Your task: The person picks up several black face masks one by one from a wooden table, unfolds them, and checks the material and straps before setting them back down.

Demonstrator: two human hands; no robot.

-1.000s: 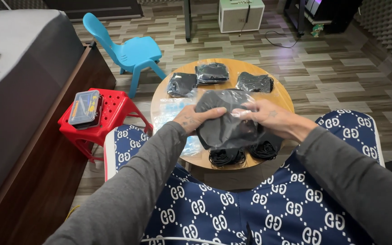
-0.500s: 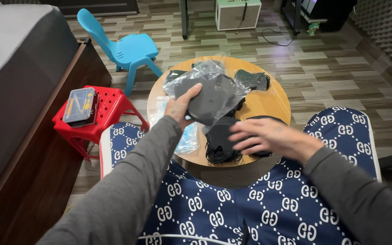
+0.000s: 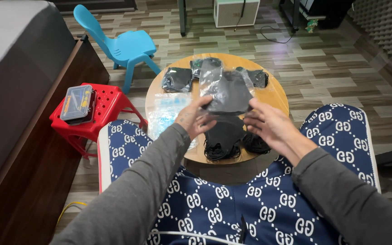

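My left hand (image 3: 195, 119) grips the lower left corner of a clear plastic bag with a black mask inside (image 3: 227, 91), held up above the round wooden table (image 3: 275, 95). Fingers spread, my right hand (image 3: 268, 125) hovers just right of the bag's lower edge, touching or nearly touching it. Under both hands lies a pile of loose black masks (image 3: 225, 136) with ear loops at the table's near edge. Further back on the table lie other bagged black masks (image 3: 177, 79), one at the left and one at the right (image 3: 258, 77).
Clear empty plastic bags (image 3: 169, 113) lie on the table's left side. A red plastic stool (image 3: 107, 106) carries a small parts box (image 3: 75, 102) at the left. A blue child's chair (image 3: 125, 45) stands behind. A dark bed frame (image 3: 32, 149) runs along the left.
The bagged mask was lifted off the pile by my left hand and held up. My right hand left the pile and came up toward the bag's right edge.
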